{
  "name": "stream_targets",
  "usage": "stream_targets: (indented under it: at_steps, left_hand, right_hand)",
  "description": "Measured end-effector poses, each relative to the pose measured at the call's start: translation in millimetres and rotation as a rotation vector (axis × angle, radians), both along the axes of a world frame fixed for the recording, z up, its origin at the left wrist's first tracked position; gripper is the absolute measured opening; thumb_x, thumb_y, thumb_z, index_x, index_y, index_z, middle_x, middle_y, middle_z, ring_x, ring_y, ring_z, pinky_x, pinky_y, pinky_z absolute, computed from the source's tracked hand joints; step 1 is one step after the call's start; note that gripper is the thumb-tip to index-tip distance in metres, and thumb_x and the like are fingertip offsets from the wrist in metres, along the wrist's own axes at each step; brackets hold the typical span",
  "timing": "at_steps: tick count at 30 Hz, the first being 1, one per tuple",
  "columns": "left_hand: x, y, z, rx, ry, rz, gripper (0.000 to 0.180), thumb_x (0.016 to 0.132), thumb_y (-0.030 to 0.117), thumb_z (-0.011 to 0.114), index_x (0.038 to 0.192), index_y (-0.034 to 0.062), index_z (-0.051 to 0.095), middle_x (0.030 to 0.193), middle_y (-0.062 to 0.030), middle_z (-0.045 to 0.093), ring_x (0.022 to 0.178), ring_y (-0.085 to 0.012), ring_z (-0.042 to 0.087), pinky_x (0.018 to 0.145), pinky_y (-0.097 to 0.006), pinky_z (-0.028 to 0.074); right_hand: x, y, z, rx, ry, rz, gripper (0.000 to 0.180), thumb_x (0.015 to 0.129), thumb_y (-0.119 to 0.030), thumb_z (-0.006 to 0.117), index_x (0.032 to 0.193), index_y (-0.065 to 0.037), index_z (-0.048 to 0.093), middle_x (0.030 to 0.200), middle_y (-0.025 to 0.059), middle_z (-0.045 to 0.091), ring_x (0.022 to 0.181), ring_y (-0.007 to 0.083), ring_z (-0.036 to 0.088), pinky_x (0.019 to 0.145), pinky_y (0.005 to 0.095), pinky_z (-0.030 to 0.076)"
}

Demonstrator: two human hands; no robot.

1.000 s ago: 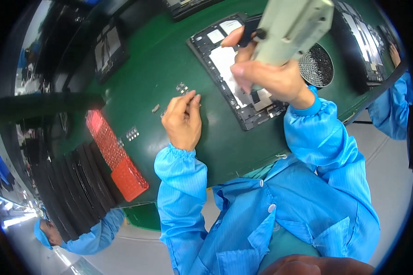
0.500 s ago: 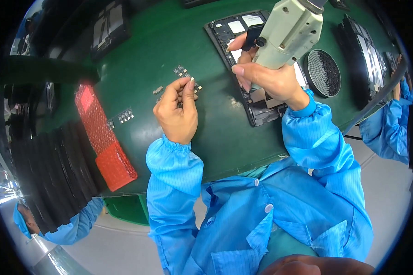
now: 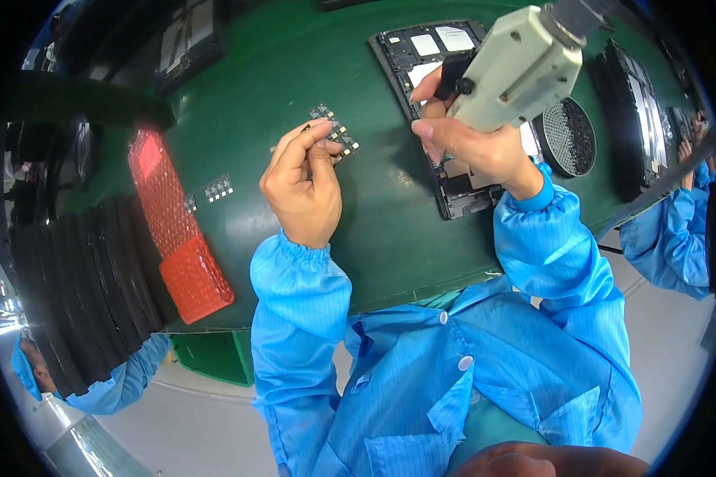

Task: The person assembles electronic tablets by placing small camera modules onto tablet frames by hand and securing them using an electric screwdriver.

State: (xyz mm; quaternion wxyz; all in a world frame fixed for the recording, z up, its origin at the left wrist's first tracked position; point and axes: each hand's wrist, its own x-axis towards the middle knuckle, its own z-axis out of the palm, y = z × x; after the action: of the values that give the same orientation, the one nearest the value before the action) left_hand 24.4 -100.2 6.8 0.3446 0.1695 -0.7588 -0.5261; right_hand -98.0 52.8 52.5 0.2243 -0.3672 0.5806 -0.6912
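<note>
My left hand (image 3: 304,187) is low over the green table, thumb and fingertips closed at a cluster of small black circuit boards (image 3: 338,135) with pale connectors. It seems to pinch one of them, though the fingers partly cover it. In my right hand (image 3: 485,155) is a thick pale power screwdriver (image 3: 517,71) with a black lever. Its tip is hidden behind the hand. Beneath lies an open flat device housing (image 3: 460,208), black inside with white labels, partly covered by the hand and tool.
Right of the housing stands a round dish (image 3: 566,137) of small dark parts, then stacked device panels (image 3: 636,119). Red bubble wrap (image 3: 195,278) and another row of small boards (image 3: 217,188) lie left, beside dark stacked sheets (image 3: 87,294). Co-workers' blue sleeves (image 3: 664,242) show at both sides.
The screwdriver and my right hand have shifted slightly right in the picture, along with the housing. My left fingers have moved slightly and the thumb and index finger now rest against the boards.
</note>
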Motion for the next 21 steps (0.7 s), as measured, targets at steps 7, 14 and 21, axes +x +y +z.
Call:
stream_targets:
  at_steps: [7, 14, 21]
  left_hand:
    - [-3, 0, -1, -0.049, 0.027, -0.015, 0.016, 0.082, -0.007, 0.050, 0.093, -0.0043, 0.061, 0.098, -0.0124, 0.060, 0.075, -0.0147, 0.061, 0.064, -0.024, 0.051]
    - [7, 43, 5, -0.687, 0.001, -0.365, 0.037, 0.065, 0.017, 0.072, 0.096, -0.0010, 0.060, 0.103, -0.0159, 0.059, 0.097, -0.0316, 0.058, 0.082, -0.040, 0.045]
    - [-5, 57, 3, -0.985, -0.079, -0.673, 0.046, 0.069, 0.024, 0.065, 0.107, 0.0015, 0.057, 0.120, -0.0110, 0.050, 0.120, -0.0277, 0.040, 0.100, -0.045, 0.032]
  right_hand:
    - [5, 3, -5, 0.036, 0.178, -0.022, 0.026, 0.077, 0.005, 0.057, 0.102, 0.002, 0.048, 0.062, 0.0033, 0.053, 0.053, 0.0098, 0.051, 0.049, 0.0221, 0.040]
    - [1, 13, 17, -0.223, -0.166, -0.189, 0.028, 0.077, -0.003, 0.062, 0.103, 0.004, 0.053, 0.065, 0.0041, 0.055, 0.053, 0.0107, 0.052, 0.049, 0.0241, 0.042]
    - [-5, 50, 24, -0.260, -0.033, -0.037, 0.037, 0.080, -0.011, 0.055, 0.110, 0.006, 0.043, 0.060, 0.0043, 0.046, 0.050, 0.0116, 0.044, 0.049, 0.0246, 0.038]
